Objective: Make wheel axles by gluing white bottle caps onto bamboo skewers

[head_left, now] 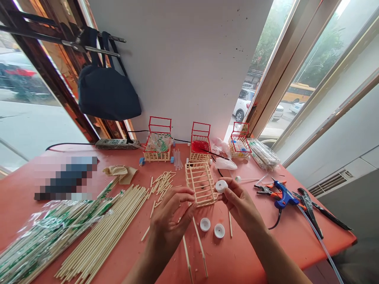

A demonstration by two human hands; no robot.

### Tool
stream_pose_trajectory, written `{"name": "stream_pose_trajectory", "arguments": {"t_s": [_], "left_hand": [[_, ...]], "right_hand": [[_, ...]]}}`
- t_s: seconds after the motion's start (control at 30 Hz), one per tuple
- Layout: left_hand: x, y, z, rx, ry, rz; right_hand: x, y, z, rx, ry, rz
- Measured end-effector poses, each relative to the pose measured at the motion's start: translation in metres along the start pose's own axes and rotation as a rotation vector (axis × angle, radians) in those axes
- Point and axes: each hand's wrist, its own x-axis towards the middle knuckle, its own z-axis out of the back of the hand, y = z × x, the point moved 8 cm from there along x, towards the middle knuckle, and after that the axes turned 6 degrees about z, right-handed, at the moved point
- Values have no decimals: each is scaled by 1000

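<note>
My right hand [239,205] pinches a white bottle cap [220,185] between thumb and fingers; a small dark spot marks the cap's middle. Just behind both hands is a basket-like frame of wooden sticks [199,179]. My left hand [171,215] is at the frame's near left corner, thumb and fingers apart, with nothing visible between them. Whether its fingertips touch the frame I cannot tell. Below the hands, two more caps, a left one [205,224] and a right one [219,231], lie hollow side up. Two long sticks [199,248] lie in front of the frame.
Long sticks [103,232] and bagged sticks [50,232] cover the left side, near cut pieces [162,183]. Three small red-topped carts, left [158,154], middle [199,156] and right [239,149], stand at the back. A blue glue gun [284,196] and pliers [268,190] lie right.
</note>
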Motion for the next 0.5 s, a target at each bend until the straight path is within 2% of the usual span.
{"name": "stream_pose_trajectory", "arguments": {"t_s": [0.33,0.5], "left_hand": [[1,-11,3,27,-13,-113],[0,-12,3,-20,23,-124]], "right_hand": [[2,-13,-1,28,65,-70],[2,-17,-5,141,137,-128]]}}
